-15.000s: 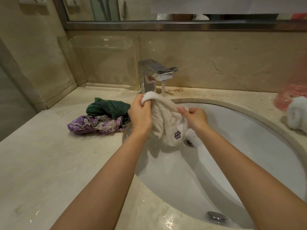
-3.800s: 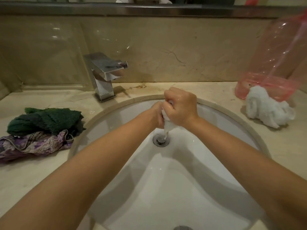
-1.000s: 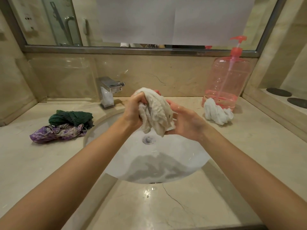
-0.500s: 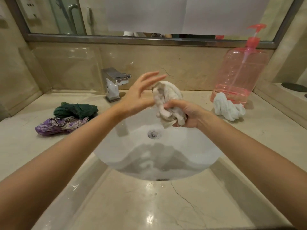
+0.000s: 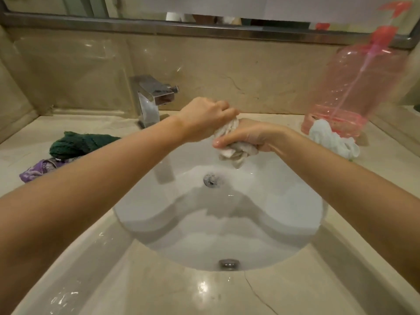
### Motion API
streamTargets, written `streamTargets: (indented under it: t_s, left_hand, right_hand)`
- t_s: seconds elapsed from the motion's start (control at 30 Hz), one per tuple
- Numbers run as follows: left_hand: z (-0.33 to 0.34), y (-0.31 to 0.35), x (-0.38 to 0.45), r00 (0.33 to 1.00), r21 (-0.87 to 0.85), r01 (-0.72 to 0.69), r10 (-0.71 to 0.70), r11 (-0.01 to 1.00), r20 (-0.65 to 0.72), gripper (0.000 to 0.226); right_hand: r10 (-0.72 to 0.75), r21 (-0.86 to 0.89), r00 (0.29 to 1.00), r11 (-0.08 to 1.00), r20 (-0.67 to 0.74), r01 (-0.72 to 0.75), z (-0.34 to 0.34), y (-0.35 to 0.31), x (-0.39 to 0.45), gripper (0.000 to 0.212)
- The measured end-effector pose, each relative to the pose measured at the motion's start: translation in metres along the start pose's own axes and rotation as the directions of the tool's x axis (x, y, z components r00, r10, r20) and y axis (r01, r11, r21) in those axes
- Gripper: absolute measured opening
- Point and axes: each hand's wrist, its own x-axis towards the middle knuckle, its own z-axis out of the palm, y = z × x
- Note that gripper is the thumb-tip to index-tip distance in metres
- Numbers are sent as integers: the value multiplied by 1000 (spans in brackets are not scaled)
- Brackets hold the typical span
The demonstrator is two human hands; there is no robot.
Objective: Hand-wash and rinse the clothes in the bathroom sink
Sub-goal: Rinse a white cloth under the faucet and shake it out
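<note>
While bunched, white cloth (image 5: 236, 149) fills both hands' fingers (image 5: 223, 142).

The scene is lit warmly and rather dimly from above. Soft arm shadows are cast into the sink (image 5: 227, 235) toward 6 o'clock. Glare is seen on the wet counter (image 5: 202, 288). Straight lines are bowed at the edges, and the pump bottle (image 5: 354, 87) at 2 o'clock is blurred.

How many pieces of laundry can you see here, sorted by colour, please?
White: 2, the cloth wrung by both hands and the bundle beside the pink bottle
Green: 1, green cloth
Purple: 1, purple patterned cloth
Total: 4
</note>
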Motion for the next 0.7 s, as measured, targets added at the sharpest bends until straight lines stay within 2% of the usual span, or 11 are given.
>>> streamTargets:
  t_s: [0.07, 0.13, 0.2, 0.27, 0.33, 0.43, 0.53, 0.6, 0.7]
  left_hand:
    - [-1, 4, 9, 957, 116, 156, -179, 981, 230, 34]
    - [3, 10, 16, 891, 186, 252, -303, 950, 339, 27]
    - [14, 17, 19, 839, 179, 325, -370, 929, 399, 15]
    - [29, 21, 18, 790, 140, 386, -405, 912, 461, 13]
    - [42, 23, 17, 763, 96, 425, -413, 900, 497, 16]
    - [56, 16, 20, 721, -34, 523, -421, 852, 551, 19]
    - [63, 6, 21, 645, -185, 626, -370, 757, 669, 18]
    - [68, 2, 20, 608, -275, 684, -321, 675, 726, 20]
    - [76, 4, 16, 615, -407, 723, -251, 559, 748, 18]
  right_hand:
    - [6, -176, 985, 984, -171, -36, -5, 1, 14, 23]
    - [1, -304, 937, 946, -350, -114, -6, 7, 32, 24]
    - [-22, -468, 887, 855, -461, -223, 0, 16, 47, 43]
    - [-91, -644, 851, 696, -518, -317, 9, 25, 55, 67]
    - [-203, -745, 825, 577, -527, -334, 14, 36, 63, 72]
    - [-356, -842, 784, 399, -508, -364, 13, 49, 73, 60]
    - [-452, -884, 761, 282, -466, -374, 8, 58, 79, 55]
    - [-521, -919, 760, 163, -389, -359, 4, 68, 84, 68]
    - [-614, -946, 731, 89, -299, -313, 1, 81, 88, 87]
